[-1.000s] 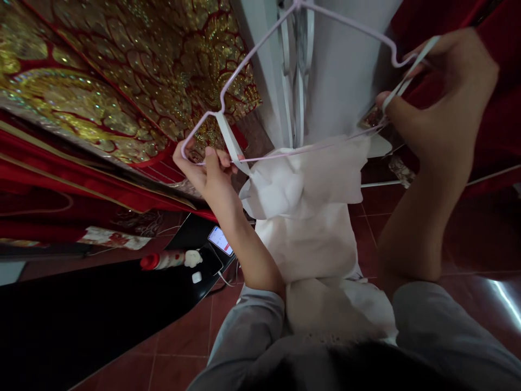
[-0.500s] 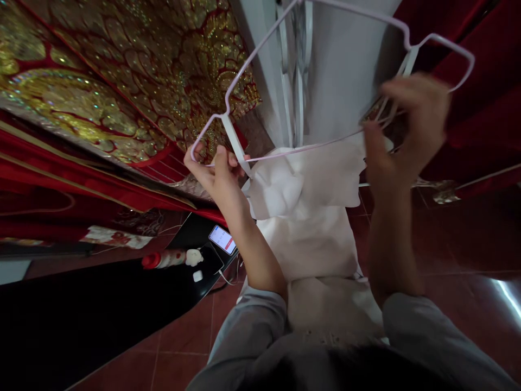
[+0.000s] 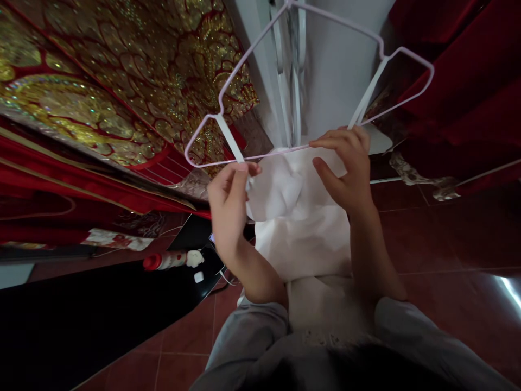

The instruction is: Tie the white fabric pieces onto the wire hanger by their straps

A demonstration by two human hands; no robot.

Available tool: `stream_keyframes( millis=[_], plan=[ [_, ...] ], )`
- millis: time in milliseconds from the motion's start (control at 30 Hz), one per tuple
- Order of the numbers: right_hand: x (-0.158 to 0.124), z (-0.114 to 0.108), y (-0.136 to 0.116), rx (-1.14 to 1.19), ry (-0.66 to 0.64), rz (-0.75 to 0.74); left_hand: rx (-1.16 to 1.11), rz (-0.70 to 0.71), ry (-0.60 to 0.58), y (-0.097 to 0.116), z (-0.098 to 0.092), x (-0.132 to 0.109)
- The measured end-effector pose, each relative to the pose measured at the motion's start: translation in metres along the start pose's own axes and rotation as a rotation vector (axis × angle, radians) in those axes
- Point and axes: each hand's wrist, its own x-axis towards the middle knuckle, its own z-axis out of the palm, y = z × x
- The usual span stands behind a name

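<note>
A pale pink wire hanger (image 3: 260, 41) hangs in front of me with a white garment (image 3: 303, 217) strung under it by two white straps, one in each shoulder notch. My left hand (image 3: 228, 203) is closed in a pinch on the left strap (image 3: 228, 138) where it meets the garment's top edge. My right hand (image 3: 344, 168) grips the garment's upper right edge just below the hanger's bottom bar, thumb under and fingers over. The right strap (image 3: 366, 100) runs up from there to the notch.
Red and gold beaded fabric (image 3: 122, 81) fills the upper left, dark red velvet (image 3: 468, 92) the right. A white door frame (image 3: 325, 65) stands behind the hanger. A black surface (image 3: 81, 315) at the lower left carries a red-capped bottle (image 3: 166, 260) and a charger. The floor is red tile (image 3: 448, 233).
My right hand came down from the hanger's right notch to the garment's top edge; the strap now sits in the notch. My left hand slid right from the hanger's corner to the strap base.
</note>
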Motion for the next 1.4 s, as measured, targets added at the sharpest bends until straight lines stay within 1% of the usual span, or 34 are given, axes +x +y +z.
stream_keyframes(
  millis=[33, 100, 167, 200, 267, 333, 400, 433, 467, 500, 567, 600, 633, 667, 767, 833, 867, 1000, 1100, 1200, 1267, 1333, 1367, 1400],
  plan=[
    [0.001, -0.002, 0.001, 0.003, 0.000, -0.003, -0.004, 0.013, -0.006, 0.011, -0.004, 0.001],
    [0.002, -0.004, 0.001, 0.017, -0.005, -0.002, -0.072, 0.056, 0.026, 0.029, -0.011, 0.010],
    [0.003, -0.004, 0.001, 0.031, -0.007, 0.004, -0.170, 0.092, 0.084, 0.038, -0.015, 0.025],
    [0.003, -0.004, 0.000, 0.037, -0.003, 0.006, -0.217, 0.111, 0.125, 0.039, -0.017, 0.033],
    [0.004, -0.004, -0.001, 0.048, 0.007, 0.009, -0.273, 0.160, 0.263, 0.030, -0.022, 0.046],
    [0.004, -0.004, -0.002, 0.058, 0.016, 0.006, -0.260, 0.206, 0.451, 0.013, -0.027, 0.052],
    [0.004, -0.004, -0.003, 0.057, 0.018, 0.000, -0.210, 0.177, 0.608, -0.007, -0.028, 0.051],
    [0.004, -0.005, -0.004, 0.053, 0.017, -0.003, -0.197, 0.127, 0.647, -0.015, -0.027, 0.047],
    [0.004, -0.005, -0.004, 0.048, 0.014, -0.004, -0.203, 0.061, 0.644, -0.022, -0.024, 0.043],
    [0.005, -0.006, -0.006, 0.045, 0.012, -0.003, -0.227, -0.006, 0.595, -0.026, -0.019, 0.039],
    [0.005, -0.006, -0.008, 0.054, 0.010, -0.001, -0.304, -0.086, 0.414, -0.028, -0.006, 0.031],
    [0.006, -0.006, -0.010, 0.066, 0.009, -0.001, -0.343, -0.089, 0.334, -0.026, 0.001, 0.027],
    [0.007, -0.007, -0.011, 0.081, 0.008, -0.003, -0.374, -0.069, 0.285, -0.024, 0.007, 0.025],
    [0.009, -0.008, -0.012, 0.105, 0.020, -0.011, -0.396, -0.037, 0.269, -0.021, 0.012, 0.023],
    [0.018, -0.013, -0.011, 0.204, 0.118, -0.042, -0.412, 0.035, 0.296, -0.018, 0.018, 0.023],
    [0.027, -0.021, -0.007, 0.256, 0.176, -0.099, -0.404, 0.044, 0.280, -0.020, 0.017, 0.025],
    [0.032, -0.026, -0.005, 0.257, 0.179, -0.122, -0.394, 0.045, 0.267, -0.022, 0.016, 0.025],
    [0.051, -0.048, 0.003, 0.117, 0.165, -0.180, -0.343, 0.053, 0.250, -0.025, 0.016, 0.025],
    [0.064, -0.058, 0.004, 0.028, 0.200, -0.243, -0.325, 0.053, 0.263, -0.024, 0.017, 0.025],
    [0.071, -0.058, 0.001, 0.012, 0.200, -0.261, -0.291, 0.033, 0.273, -0.024, 0.018, 0.024],
    [0.072, -0.054, 0.002, 0.011, 0.159, -0.251, -0.295, 0.028, 0.271, -0.024, 0.018, 0.024],
    [0.071, -0.050, 0.010, 0.007, 0.148, -0.246, -0.332, 0.035, 0.250, -0.025, 0.017, 0.024],
    [0.070, -0.049, 0.017, 0.004, 0.173, -0.226, -0.353, 0.039, 0.235, -0.025, 0.016, 0.024],
    [0.071, -0.049, 0.025, 0.007, 0.169, -0.169, -0.369, 0.043, 0.224, -0.025, 0.016, 0.024]
  ],
)
